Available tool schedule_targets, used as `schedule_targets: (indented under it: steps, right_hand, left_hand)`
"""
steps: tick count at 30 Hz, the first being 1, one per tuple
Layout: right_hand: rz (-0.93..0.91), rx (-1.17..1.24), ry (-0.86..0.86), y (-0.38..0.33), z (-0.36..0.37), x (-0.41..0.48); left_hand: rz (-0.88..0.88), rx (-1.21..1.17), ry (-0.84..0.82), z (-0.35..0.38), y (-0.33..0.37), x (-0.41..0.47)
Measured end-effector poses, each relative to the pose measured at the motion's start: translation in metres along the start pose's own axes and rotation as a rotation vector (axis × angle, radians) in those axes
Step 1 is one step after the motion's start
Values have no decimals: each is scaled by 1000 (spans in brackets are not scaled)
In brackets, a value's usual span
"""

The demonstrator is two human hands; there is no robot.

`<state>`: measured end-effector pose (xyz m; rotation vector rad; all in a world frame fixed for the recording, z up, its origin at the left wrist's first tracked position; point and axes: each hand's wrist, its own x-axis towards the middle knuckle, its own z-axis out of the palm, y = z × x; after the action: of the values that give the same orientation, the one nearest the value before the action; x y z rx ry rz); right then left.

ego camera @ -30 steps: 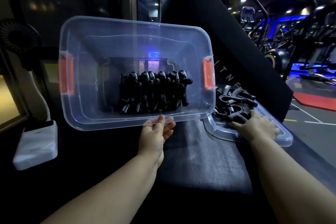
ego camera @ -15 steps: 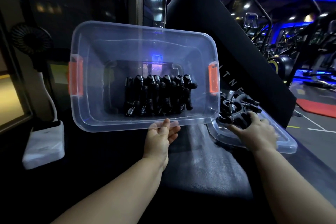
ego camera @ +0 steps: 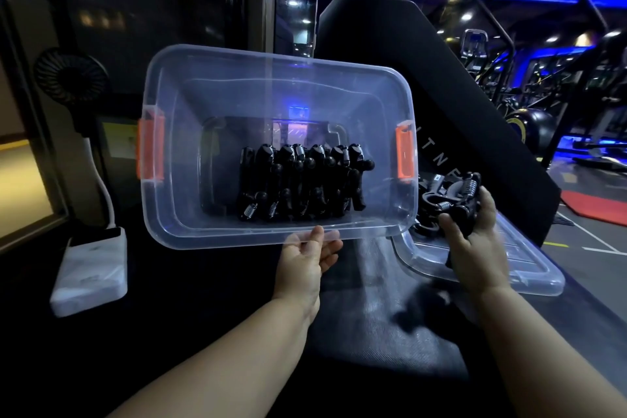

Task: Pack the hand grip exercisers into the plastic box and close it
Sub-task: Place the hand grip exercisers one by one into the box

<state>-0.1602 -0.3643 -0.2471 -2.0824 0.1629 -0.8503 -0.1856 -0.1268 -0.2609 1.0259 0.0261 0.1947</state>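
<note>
Tilted box [ego camera: 278, 95] was pinched by its rim in left hand [ego camera: 305, 265], grips [ego camera: 451, 200] bunched in right hand [ego camera: 475, 248] beside it; box could be dropped once weight was added.

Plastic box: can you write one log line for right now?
left hand holds tilted plastic box by near rim | right hand grips loose exercisers over lid | packed exercisers in box

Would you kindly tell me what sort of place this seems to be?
Most likely a gym: exercise machines stand under blue lighting at the back right, a red floor mat lies on a line-marked floor, and hand grip exercisers sit in the plastic box.
</note>
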Motion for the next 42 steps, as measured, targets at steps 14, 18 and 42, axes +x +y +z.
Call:
schedule_targets:
  steps: [14, 18, 42]
  right_hand:
    - [-45, 107, -257, -33, 20, -36]
    - [-26, 68, -270, -40, 22, -49]
    - [-210, 106, -204, -102, 41, -91]
  left_hand:
    - [62, -15, 169, 2, 0, 1]
    - [92, 1, 243, 2, 4, -3]
    - [223, 21, 335, -69, 54, -6]
